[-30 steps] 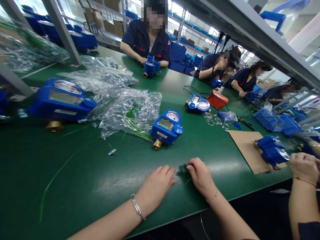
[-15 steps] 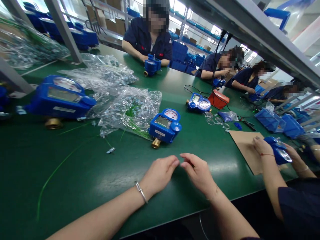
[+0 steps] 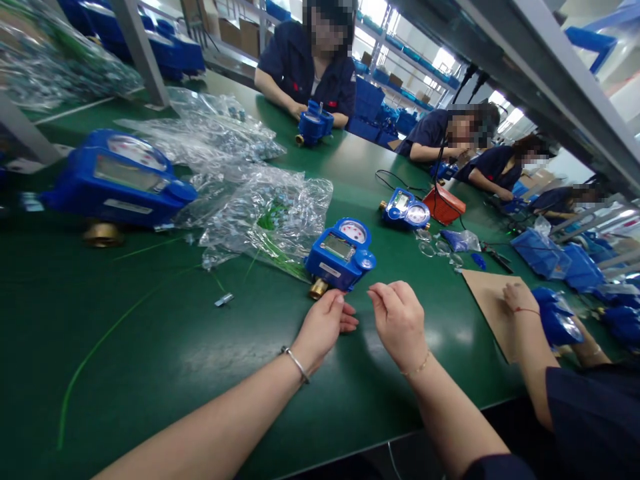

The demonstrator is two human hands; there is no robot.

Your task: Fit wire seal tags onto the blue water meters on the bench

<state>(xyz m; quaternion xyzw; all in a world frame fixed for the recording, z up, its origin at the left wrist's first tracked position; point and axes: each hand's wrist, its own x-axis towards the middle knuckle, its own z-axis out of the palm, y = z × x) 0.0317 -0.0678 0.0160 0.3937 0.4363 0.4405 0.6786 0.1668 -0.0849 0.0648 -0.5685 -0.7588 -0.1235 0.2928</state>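
My left hand [image 3: 324, 325] hovers just below the brass fitting of a blue water meter [image 3: 341, 255] on the green table [image 3: 150, 347], its fingers curled together in a loose pinch. My right hand [image 3: 400, 321] is raised beside it, to the right of the meter, with thumb and forefinger pinched; what they hold is too small to make out. Neither hand touches the meter. A silver bracelet circles my left wrist.
Crumpled clear plastic bags [image 3: 260, 213] lie behind the meter. A larger blue meter [image 3: 117, 180] stands at the left, another [image 3: 405, 208] farther back near an orange box [image 3: 443, 203]. A co-worker's hands hold a blue meter [image 3: 555, 317] over cardboard [image 3: 493, 300] at right. Other people sit across the table.
Both my hands lifted off the table and moved forward toward the blue meter. The co-worker's hands at right came onto the cardboard and took up a blue meter.
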